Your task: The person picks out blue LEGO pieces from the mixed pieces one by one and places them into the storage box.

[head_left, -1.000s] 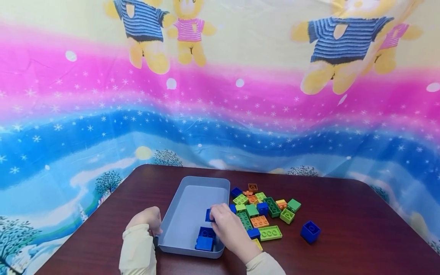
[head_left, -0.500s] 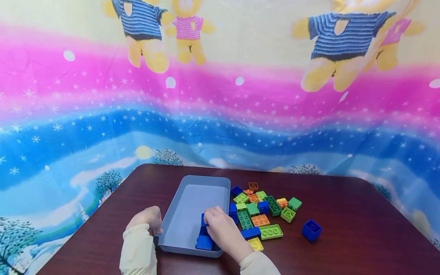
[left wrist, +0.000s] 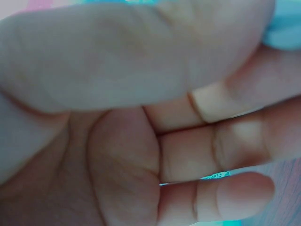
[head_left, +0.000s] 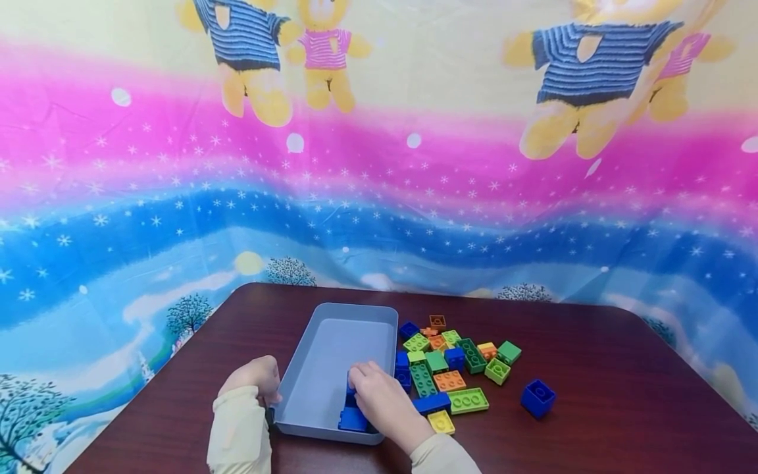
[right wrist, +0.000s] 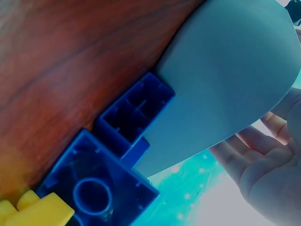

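Observation:
My left hand (head_left: 251, 378) is at the left rim of a blue-grey tray (head_left: 322, 349); in the left wrist view its thumb and index finger meet on the rim (left wrist: 284, 26). Inside the tray's near right part, my right hand (head_left: 387, 400) pinches a blue building brick (head_left: 351, 380), mostly hidden by the fingers. Just nearer lies another blue brick (head_left: 353, 419), partly covered by the hand. From the right wrist view, the right hand (right wrist: 268, 160) reaches over the tray wall (right wrist: 225, 70), and its fingertips are hidden behind it.
Loose bricks in green, orange, blue and yellow lie right of the tray. A long blue brick (head_left: 432, 403) and a yellow brick (head_left: 441, 422) are close to the right forearm. One blue brick (head_left: 537, 398) sits apart. A printed cloth (head_left: 379, 164) hangs behind the table.
My right hand has moved a little nearer and left inside the tray, bringing its blue brick up against the bricks there. My left hand stays at the rim.

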The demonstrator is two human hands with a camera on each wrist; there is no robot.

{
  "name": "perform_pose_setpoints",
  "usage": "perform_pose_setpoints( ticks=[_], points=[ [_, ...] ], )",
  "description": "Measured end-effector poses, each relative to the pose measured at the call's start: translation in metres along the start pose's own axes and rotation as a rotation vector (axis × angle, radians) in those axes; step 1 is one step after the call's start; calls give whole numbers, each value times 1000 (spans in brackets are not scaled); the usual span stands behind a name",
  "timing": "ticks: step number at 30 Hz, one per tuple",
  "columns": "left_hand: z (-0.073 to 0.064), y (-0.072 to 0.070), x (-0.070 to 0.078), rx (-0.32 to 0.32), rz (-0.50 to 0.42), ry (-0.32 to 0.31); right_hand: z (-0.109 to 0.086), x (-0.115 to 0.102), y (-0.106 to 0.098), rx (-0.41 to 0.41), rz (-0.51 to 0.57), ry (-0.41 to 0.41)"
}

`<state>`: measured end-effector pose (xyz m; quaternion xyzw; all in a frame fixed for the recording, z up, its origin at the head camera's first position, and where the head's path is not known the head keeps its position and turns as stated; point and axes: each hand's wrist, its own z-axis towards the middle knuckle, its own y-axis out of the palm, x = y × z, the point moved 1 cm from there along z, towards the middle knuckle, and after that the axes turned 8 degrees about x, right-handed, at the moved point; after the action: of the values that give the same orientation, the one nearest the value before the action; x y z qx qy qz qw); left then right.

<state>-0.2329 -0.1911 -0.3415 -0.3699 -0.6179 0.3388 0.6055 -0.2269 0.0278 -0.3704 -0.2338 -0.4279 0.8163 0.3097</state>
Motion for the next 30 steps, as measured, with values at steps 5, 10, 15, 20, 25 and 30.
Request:
perform_pose_setpoints(
  ticks=[5,10,15,20,25,30],
  points=[
    [0,0,0,1,-3,4,-1,-1,-1,-50,18,25],
    [0,1,-2,-5,4,0,-2,-2,-1,-119,26,63],
    [0,1,-2,-7,4,-2,-3,-5,-1,-211,29,101],
    [0,0,0,-2,-6,2,-4,-6,-1,-271,18,111],
    [1,0,0,2,-8,5,-5,-3,0,-302,17,140],
    [1,1,-1,-5,-8,0,-6,-2,2,-318,18,144]
  ],
)
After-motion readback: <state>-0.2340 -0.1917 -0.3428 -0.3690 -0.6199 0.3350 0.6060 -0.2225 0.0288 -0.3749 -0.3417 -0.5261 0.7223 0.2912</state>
